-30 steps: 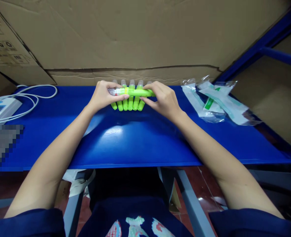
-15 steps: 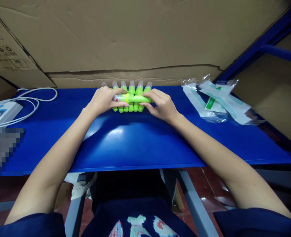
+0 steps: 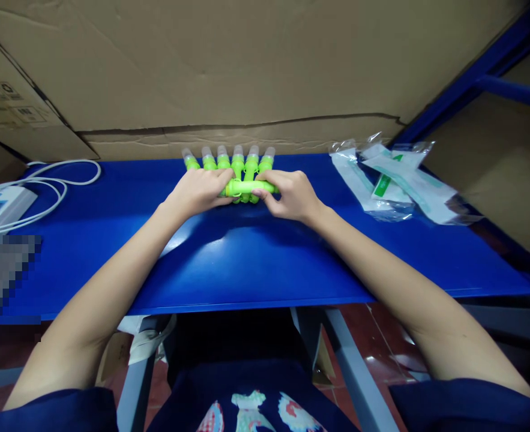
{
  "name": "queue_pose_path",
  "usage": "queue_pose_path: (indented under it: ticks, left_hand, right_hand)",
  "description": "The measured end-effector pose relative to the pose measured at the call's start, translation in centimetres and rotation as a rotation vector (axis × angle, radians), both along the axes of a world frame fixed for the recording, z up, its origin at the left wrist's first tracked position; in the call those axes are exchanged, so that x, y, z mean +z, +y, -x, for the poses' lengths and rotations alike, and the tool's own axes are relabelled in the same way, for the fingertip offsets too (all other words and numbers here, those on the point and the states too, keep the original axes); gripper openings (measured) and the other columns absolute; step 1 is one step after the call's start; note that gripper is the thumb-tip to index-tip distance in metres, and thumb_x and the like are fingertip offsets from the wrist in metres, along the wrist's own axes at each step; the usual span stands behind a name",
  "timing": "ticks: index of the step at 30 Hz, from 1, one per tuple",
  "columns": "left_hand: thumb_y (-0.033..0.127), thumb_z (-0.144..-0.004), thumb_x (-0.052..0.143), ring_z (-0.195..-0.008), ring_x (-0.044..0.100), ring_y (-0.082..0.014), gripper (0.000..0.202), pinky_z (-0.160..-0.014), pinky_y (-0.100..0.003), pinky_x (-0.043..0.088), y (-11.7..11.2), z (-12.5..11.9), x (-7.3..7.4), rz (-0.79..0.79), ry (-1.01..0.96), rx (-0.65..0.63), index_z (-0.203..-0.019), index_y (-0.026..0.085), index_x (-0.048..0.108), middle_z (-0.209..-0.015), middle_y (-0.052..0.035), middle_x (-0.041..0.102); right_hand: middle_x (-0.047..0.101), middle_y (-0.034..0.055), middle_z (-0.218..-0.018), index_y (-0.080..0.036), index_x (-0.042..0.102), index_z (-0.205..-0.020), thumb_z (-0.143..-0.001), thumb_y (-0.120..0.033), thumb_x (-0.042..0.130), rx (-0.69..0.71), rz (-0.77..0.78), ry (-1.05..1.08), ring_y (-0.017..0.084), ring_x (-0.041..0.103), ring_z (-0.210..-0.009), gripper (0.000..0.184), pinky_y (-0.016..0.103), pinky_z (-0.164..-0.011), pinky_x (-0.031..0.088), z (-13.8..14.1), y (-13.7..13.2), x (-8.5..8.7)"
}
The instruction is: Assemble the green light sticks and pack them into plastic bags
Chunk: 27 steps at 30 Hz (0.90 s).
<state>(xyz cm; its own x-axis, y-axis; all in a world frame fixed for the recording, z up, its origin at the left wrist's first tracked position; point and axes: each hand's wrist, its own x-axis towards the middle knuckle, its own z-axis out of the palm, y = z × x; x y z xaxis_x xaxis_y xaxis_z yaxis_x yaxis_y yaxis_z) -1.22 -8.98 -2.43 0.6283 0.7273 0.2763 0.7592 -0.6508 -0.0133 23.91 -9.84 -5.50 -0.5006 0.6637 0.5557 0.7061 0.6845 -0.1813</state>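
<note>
Between my two hands a lime-green tube (image 3: 249,187) is held level, just above the blue table. My left hand (image 3: 200,191) is closed round its left end and hides most of that end. At the other end, my right hand (image 3: 293,191) pinches the tube between thumb and fingers. Behind it lie several similar lime-green tubes with translucent caps (image 3: 238,157), side by side with the caps toward the cardboard. My hands and the held tube cover their nearer parts. What kind of tube this is, I cannot tell.
Clear plastic packets with white and green contents (image 3: 395,180) lie on the right of the blue table (image 3: 255,264). On the left are a white cable (image 3: 62,186) and a white box-like device (image 3: 10,207). A cardboard sheet (image 3: 228,66) stands along the back.
The tube has shifted slightly nearer to me. My left hand now covers its clear end, which showed before, and the leftmost cap behind has come into view.
</note>
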Motion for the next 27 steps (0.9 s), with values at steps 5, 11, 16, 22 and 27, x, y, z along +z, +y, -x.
queue_pose_path:
  ticks: [5, 11, 16, 22, 27]
  left_hand:
    - [0.042, -0.095, 0.072, -0.105, 0.076, -0.0430, 0.033, -0.091, -0.047, 0.056, -0.4, -0.5, 0.3, 0.089, 0.038, -0.002, -0.112, 0.015, 0.066, -0.110, -0.0189, 0.076]
    - [0.034, -0.088, 0.075, -0.102, 0.075, -0.0367, 0.030, -0.088, -0.040, 0.056, 0.7, 0.3, 0.3, 0.030, 0.063, 0.063, -0.112, 0.016, 0.069, -0.103, -0.0131, 0.076]
    - [0.041, -0.090, 0.070, -0.092, 0.074, -0.0318, 0.032, -0.081, -0.035, 0.055, 1.4, 1.1, 0.4, 0.036, -0.008, 0.092, -0.112, 0.018, 0.071, -0.091, -0.0096, 0.075]
    - [0.041, -0.086, 0.076, -0.087, 0.075, -0.0341, 0.027, -0.084, -0.041, 0.057, 1.7, 0.8, -1.0, 0.130, -0.095, 0.006, -0.099, 0.018, 0.070, -0.081, -0.0089, 0.072]
    - [0.040, -0.085, 0.077, -0.092, 0.078, -0.0373, 0.038, -0.088, -0.043, 0.058, 1.2, 0.5, -1.3, 0.082, -0.089, -0.017, -0.115, 0.019, 0.067, -0.087, -0.0089, 0.074]
  right_hand:
    - [0.059, 0.0056, -0.059, -0.019, 0.062, -0.067, -0.100, -0.076, 0.038, 0.121, 0.556, 0.122, 0.015, 0.047, -0.055, 0.071, 0.032, -0.059, 0.034, 0.0, 0.2, 1.4]
    - [0.073, 0.0127, -0.097, -0.016, 0.074, -0.105, -0.102, -0.072, 0.046, -0.039, 0.240, 0.198, 0.026, 0.062, -0.088, 0.063, 0.038, -0.081, 0.047, 0.7, 0.3, 1.0]
    - [0.069, 0.0176, -0.128, -0.019, 0.067, -0.136, -0.107, -0.058, 0.048, -0.053, -0.157, -0.035, 0.035, 0.060, -0.120, 0.052, 0.052, -0.105, 0.042, 1.4, 0.3, -0.3]
    - [0.073, 0.0160, -0.119, -0.020, 0.070, -0.134, -0.110, -0.037, 0.043, -0.043, -0.192, -0.146, 0.032, 0.064, -0.109, 0.040, 0.046, -0.093, 0.045, 1.0, 0.7, -1.2]
    - [0.077, 0.0161, -0.108, -0.016, 0.074, -0.128, -0.107, -0.037, 0.043, -0.029, -0.160, -0.153, 0.030, 0.067, -0.098, 0.042, 0.040, -0.080, 0.045, 0.9, 0.2, -1.5]
